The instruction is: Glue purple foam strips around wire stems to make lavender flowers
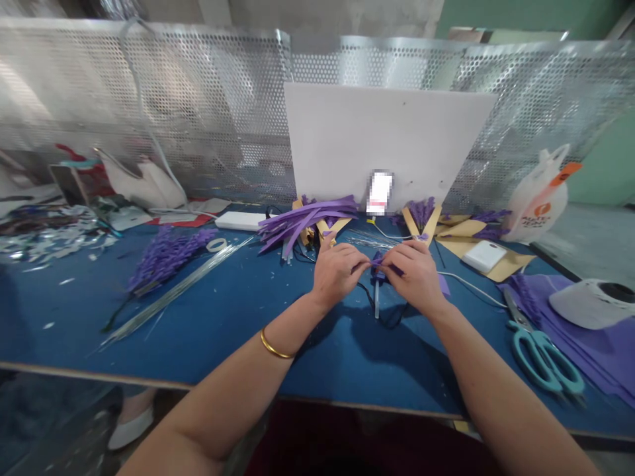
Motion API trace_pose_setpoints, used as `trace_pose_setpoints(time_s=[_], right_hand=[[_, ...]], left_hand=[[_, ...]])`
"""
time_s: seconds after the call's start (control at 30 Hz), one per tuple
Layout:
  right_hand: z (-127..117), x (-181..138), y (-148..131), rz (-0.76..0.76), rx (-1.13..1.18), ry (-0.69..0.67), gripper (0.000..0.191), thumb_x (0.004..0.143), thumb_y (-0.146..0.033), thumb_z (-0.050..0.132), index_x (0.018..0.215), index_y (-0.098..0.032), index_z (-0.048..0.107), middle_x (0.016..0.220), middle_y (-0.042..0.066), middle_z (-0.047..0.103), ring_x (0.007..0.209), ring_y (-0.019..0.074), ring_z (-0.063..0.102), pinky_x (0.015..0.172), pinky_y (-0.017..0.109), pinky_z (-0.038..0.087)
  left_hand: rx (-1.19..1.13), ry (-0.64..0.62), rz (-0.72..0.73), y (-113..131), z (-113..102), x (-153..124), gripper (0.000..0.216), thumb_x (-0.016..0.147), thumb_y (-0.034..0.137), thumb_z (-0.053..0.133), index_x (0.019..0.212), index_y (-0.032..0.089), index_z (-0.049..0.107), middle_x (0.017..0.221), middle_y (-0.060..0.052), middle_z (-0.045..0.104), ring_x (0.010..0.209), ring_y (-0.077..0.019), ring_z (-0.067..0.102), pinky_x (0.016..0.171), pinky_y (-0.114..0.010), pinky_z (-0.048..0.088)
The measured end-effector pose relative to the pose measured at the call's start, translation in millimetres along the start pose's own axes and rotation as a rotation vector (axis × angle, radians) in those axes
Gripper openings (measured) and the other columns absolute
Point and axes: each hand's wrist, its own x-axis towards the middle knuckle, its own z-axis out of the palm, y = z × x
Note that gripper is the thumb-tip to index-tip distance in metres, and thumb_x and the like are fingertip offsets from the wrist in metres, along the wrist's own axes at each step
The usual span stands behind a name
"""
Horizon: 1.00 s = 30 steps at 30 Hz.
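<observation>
My left hand point(338, 272) and my right hand point(413, 274) meet over the middle of the table. Both are closed in a pinch on a thin purple strip point(376, 263) stretched between the fingertips. Just below it stands what looks like a small dark blue glue gun point(379, 272), a translucent glue stick point(377, 303) jutting out toward me. A bit of purple paper point(444, 285) shows beside my right hand. Behind my left hand lies a pile of purple strips point(312, 218). The far side of the glue gun is hidden by my fingers.
Teal-handled scissors point(538, 350) and purple sheets point(595, 350) lie at right, near a white plastic bag point(538, 201). On the left are purple flower stems point(166, 258), thin wires point(178, 291) and a tape roll point(216, 245). A white board point(387, 132) stands behind a phone point(380, 192).
</observation>
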Motion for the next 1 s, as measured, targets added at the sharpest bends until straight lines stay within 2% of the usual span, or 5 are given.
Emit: trace_pose_setpoints(time_s=[0.3, 0.53, 0.87, 1.0], right_hand=[[2.7, -0.7, 0.1, -0.007, 0.01, -0.008, 0.01, 0.082, -0.022, 0.058, 0.072, -0.023, 0.056, 0.078, 0.0, 0.066, 0.076, 0.0167, 0.058, 0.09, 0.038, 0.039], [3.7, -0.8, -0.1, -0.017, 0.007, -0.019, 0.01, 0.081, -0.019, 0.06, 0.072, -0.023, 0.056, 0.079, 0.0, 0.066, 0.077, 0.0169, 0.058, 0.09, 0.038, 0.039], [-2.0, -0.2, 1.4, 0.01, 0.003, 0.01, 0.01, 0.079, -0.018, 0.062, 0.071, -0.022, 0.057, 0.079, 0.0, 0.067, 0.079, 0.0168, 0.058, 0.089, 0.036, 0.039], [-4.0, 0.2, 6.1, 0.026, -0.006, 0.027, 0.01, 0.08, -0.019, 0.061, 0.071, -0.022, 0.058, 0.08, 0.0, 0.068, 0.079, 0.0167, 0.058, 0.089, 0.037, 0.038]], left_hand=[[-0.017, -0.014, -0.037, 1.9, 2.5, -0.5, 0.015, 0.086, 0.03, 0.056, 0.079, 0.023, 0.067, 0.078, 0.002, 0.071, 0.08, -0.0152, 0.064, 0.11, -0.043, 0.024], [-0.011, -0.038, 0.007, 2.1, 3.8, -1.8, 0.016, 0.087, 0.027, 0.053, 0.079, 0.022, 0.066, 0.079, 0.002, 0.071, 0.078, -0.014, 0.064, 0.109, -0.041, 0.025], [0.002, -0.054, -0.024, -0.6, 2.5, -0.9, 0.02, 0.088, 0.031, 0.052, 0.079, 0.021, 0.067, 0.074, 0.001, 0.071, 0.072, -0.0141, 0.064, 0.109, -0.04, 0.025], [-0.025, -0.033, -0.053, -3.7, 2.9, -1.0, 0.02, 0.088, 0.033, 0.052, 0.083, 0.023, 0.069, 0.08, 0.001, 0.072, 0.077, -0.0149, 0.065, 0.109, -0.041, 0.024]])
